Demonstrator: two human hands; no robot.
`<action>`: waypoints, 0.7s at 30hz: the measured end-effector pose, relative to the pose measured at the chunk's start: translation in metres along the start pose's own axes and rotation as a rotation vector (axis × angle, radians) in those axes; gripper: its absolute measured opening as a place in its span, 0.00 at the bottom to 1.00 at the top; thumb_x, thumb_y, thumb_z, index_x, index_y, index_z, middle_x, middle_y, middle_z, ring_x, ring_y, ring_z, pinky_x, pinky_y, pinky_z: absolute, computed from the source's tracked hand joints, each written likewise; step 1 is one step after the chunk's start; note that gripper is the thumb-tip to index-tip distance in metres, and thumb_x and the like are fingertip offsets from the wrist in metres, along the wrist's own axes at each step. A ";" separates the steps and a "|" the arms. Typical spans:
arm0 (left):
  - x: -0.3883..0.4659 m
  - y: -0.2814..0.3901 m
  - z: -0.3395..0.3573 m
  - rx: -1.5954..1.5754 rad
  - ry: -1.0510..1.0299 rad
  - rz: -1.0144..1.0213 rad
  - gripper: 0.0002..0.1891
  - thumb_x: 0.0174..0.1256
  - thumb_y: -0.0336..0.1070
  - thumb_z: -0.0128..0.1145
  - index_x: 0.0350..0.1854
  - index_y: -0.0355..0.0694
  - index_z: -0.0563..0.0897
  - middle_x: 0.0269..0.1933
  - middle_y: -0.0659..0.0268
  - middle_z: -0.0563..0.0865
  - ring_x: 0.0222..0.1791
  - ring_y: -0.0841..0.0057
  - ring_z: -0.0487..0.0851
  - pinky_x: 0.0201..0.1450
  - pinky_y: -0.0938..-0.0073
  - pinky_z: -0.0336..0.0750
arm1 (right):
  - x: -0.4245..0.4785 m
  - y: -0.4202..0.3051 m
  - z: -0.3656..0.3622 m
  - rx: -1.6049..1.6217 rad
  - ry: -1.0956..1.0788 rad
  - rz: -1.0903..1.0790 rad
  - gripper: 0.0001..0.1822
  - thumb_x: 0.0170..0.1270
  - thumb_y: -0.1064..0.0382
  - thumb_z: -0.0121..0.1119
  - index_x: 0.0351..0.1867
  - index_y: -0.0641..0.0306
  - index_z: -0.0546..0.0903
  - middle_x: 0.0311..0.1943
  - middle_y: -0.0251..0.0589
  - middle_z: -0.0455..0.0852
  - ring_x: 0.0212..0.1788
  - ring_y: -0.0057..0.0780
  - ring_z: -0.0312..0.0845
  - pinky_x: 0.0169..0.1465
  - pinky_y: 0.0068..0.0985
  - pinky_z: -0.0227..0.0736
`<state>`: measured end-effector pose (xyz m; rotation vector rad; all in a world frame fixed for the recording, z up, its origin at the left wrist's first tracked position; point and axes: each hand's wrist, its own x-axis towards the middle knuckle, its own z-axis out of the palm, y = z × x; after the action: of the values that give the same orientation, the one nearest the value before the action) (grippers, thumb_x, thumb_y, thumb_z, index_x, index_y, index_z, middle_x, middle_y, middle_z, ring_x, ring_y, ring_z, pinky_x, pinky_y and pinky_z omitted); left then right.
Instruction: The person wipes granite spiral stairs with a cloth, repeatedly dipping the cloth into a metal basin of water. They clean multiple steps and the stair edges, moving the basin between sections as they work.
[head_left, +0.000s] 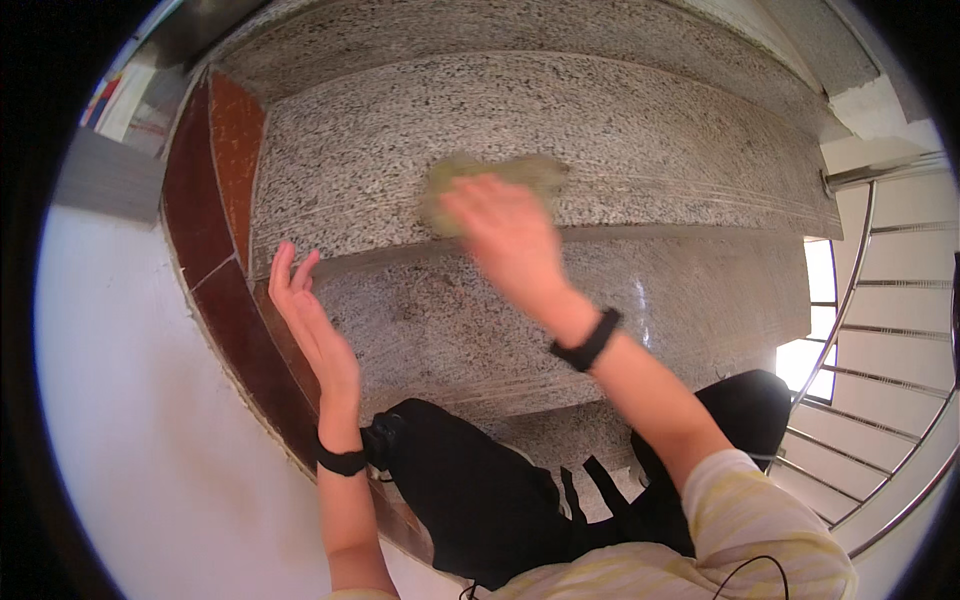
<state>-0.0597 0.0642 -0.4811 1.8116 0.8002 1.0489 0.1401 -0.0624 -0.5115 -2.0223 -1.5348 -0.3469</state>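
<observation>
My right hand (510, 232), blurred by motion, lies over a yellowish-green cloth (442, 195) on a speckled stone stair tread (360, 142). The cloth is spread out near the step's front edge, partly hidden under the palm and fingers. To the left, my left hand (319, 330) is raised with its fingers extended and holds nothing. It is near the reddish-brown skirting tiles (247, 322) along the wall; whether it touches them I cannot tell. A black band circles each wrist.
More speckled steps rise above and continue below, where my black-clad knees (480, 480) are bent. A white wall (150, 360) borders the left side. On the right curves a metal stair railing (862, 247) with several bars, bright window panes (806, 367) behind it.
</observation>
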 end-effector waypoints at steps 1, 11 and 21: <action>0.005 0.000 0.006 0.003 -0.012 -0.004 0.30 0.81 0.56 0.32 0.73 0.37 0.61 0.74 0.59 0.63 0.70 0.65 0.70 0.75 0.59 0.55 | -0.016 0.030 -0.022 -0.050 0.007 0.039 0.25 0.56 0.71 0.57 0.59 0.55 0.78 0.62 0.43 0.78 0.66 0.42 0.71 0.67 0.44 0.64; 0.051 -0.016 0.042 0.128 -0.074 0.233 0.25 0.82 0.48 0.34 0.72 0.39 0.64 0.71 0.55 0.61 0.66 0.63 0.71 0.68 0.60 0.65 | -0.134 0.222 -0.129 -0.517 0.373 0.586 0.23 0.67 0.63 0.55 0.64 0.57 0.75 0.64 0.44 0.76 0.67 0.44 0.68 0.67 0.43 0.59; 0.038 -0.019 0.029 0.157 0.002 0.147 0.26 0.82 0.48 0.33 0.71 0.36 0.64 0.70 0.57 0.66 0.67 0.66 0.72 0.71 0.62 0.59 | -0.027 -0.031 0.026 -0.125 -0.024 -0.158 0.29 0.58 0.63 0.58 0.64 0.47 0.76 0.64 0.32 0.77 0.64 0.31 0.72 0.63 0.37 0.64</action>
<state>-0.0186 0.0935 -0.4932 2.0282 0.7783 1.1074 0.0996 -0.0631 -0.5381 -2.0100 -1.7314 -0.4927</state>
